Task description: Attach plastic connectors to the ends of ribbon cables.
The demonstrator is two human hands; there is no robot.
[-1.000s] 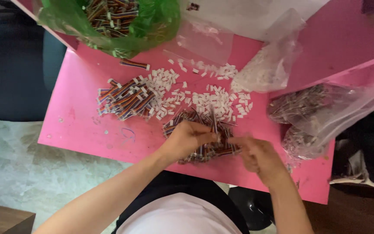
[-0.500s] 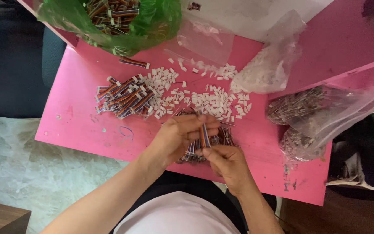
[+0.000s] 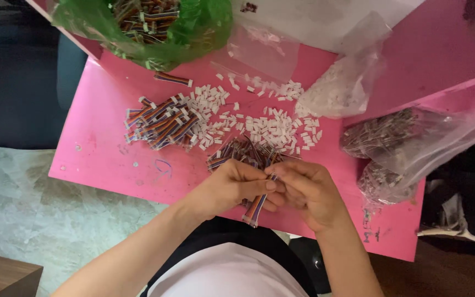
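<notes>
Both hands meet over the pink table (image 3: pixel 100 165). The left hand (image 3: pixel 232 187) pinches a striped ribbon cable (image 3: pixel 255 209); the right hand (image 3: pixel 309 192) closes its fingertips on the cable's upper end. Better to keep the grip close to that end, so it stays steady.

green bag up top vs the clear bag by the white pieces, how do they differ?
The green bag is tinted and holds multicoloured wire bundles; the clear bag is see-through and holds small white pieces. The green bag sits at the table's far left edge, partly cut off by the frame; the clear bag lies further right. Both are crumpled plastic and lie untouched.
</notes>
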